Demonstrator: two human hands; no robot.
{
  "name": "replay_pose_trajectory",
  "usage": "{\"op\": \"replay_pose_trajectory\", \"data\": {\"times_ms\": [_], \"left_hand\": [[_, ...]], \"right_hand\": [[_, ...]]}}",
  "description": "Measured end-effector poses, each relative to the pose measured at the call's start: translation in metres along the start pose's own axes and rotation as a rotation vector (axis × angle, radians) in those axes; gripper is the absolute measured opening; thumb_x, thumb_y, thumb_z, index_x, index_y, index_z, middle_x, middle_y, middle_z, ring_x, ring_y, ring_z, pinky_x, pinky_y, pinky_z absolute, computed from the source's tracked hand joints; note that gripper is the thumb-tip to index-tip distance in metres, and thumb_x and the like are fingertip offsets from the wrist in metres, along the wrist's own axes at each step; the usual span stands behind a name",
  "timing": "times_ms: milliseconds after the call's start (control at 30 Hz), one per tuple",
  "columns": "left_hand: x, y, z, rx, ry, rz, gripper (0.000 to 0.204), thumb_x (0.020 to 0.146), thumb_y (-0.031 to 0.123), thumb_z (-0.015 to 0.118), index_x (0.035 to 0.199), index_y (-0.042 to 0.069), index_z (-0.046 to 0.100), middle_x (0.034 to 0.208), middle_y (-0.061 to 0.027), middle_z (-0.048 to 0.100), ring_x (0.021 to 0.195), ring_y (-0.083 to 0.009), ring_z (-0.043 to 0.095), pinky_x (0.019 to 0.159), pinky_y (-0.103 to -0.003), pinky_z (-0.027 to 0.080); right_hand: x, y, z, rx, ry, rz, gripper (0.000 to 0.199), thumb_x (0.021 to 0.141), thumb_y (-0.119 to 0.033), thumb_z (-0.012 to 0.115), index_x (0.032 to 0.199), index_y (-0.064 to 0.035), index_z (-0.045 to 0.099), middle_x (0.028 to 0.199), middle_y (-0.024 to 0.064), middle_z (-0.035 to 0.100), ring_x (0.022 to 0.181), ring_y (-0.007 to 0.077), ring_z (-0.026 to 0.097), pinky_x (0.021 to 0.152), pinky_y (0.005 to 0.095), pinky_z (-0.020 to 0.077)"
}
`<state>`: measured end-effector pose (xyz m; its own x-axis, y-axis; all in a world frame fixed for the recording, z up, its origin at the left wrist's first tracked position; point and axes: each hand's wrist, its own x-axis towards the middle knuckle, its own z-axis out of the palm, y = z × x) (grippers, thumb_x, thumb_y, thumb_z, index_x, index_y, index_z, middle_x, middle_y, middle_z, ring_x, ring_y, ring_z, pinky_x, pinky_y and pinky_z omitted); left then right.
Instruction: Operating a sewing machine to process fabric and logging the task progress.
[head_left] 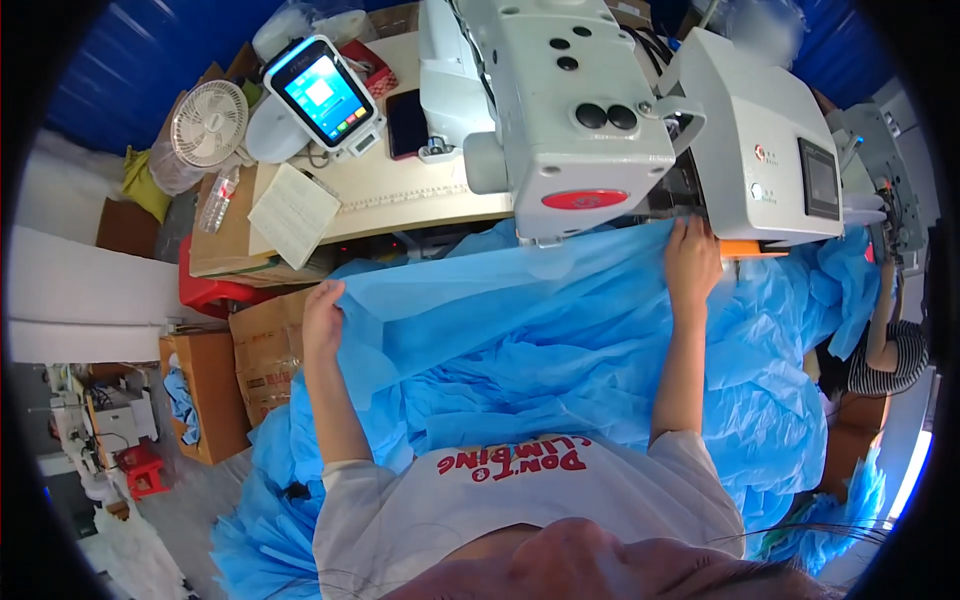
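A thin light-blue fabric sheet (480, 300) is stretched between my two hands in front of the machine. My left hand (324, 315) pinches its left end, beside the table's front edge. At the other end my right hand (692, 262) grips the fabric's upper edge, close to the orange plate (755, 248) under the white machine housing. The head of the white industrial sewing machine (580, 130) stands over the fabric's top edge, between my hands. More of the blue fabric (560, 385) lies in a crumpled heap over my lap. My right fingertips are partly hidden by the fabric and machine.
On the table (430, 200) are a control screen (320, 92), a phone (407, 124), a paper pad (294, 214) and a measuring strip. A white fan (209, 123) and plastic bottle (219, 200) stand at left. Cardboard boxes (208, 390) are lower left; another person (885, 350) works at far right.
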<state>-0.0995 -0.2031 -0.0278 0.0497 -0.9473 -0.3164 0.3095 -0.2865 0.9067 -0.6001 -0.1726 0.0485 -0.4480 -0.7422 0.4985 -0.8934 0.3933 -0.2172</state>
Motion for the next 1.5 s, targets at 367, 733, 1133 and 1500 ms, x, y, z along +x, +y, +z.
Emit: {"op": "replay_pose_trajectory", "data": {"times_ms": [367,733,1133,1500], "left_hand": [[-0.061,-0.027,-0.023,1.114,0.485,0.634,0.013,0.075,0.004,0.061,0.088,0.003,0.061,0.079,-0.0012,0.06,0.069,-0.0115,0.052,0.063,-0.024,0.039],[-0.137,-0.039,-0.097,0.469,0.105,0.014,0.011,0.072,0.0,0.053,0.076,0.003,0.063,0.079,-0.0121,0.063,0.064,-0.0303,0.056,0.059,-0.033,0.045],[-0.065,-0.079,-0.103,0.674,0.795,0.472,0.009,0.084,0.007,0.057,0.083,0.0,0.062,0.073,-0.0112,0.062,0.05,-0.0212,0.06,0.049,-0.033,0.046],[-0.03,-0.041,-0.067,-0.07,0.176,0.074,0.007,0.081,0.009,0.065,0.087,0.005,0.063,0.075,0.0014,0.057,0.062,-0.0076,0.053,0.054,-0.023,0.044]], "right_hand": [[-0.003,0.028,0.022,0.133,0.033,-0.138,0.019,0.086,-0.017,0.056,0.09,0.0016,0.058,0.089,0.0212,0.057,0.083,0.0398,0.051,0.076,0.0467,0.0401],[-0.023,-0.062,-0.01,0.458,-0.236,-0.22,0.025,0.082,-0.018,0.062,0.098,0.0005,0.057,0.097,0.0169,0.061,0.096,0.0348,0.055,0.085,0.0383,0.0411],[-0.056,-0.104,0.0,0.39,-0.386,-0.266,0.064,0.079,-0.044,0.065,0.113,0.0066,0.046,0.09,0.0293,0.061,0.087,0.0457,0.058,0.076,0.0463,0.0459],[-0.064,-0.017,-0.047,1.277,-0.503,0.546,0.014,0.082,-0.014,0.065,0.087,-0.0007,0.065,0.075,-0.0018,0.061,0.066,0.0091,0.055,0.061,0.0242,0.0434]]}}
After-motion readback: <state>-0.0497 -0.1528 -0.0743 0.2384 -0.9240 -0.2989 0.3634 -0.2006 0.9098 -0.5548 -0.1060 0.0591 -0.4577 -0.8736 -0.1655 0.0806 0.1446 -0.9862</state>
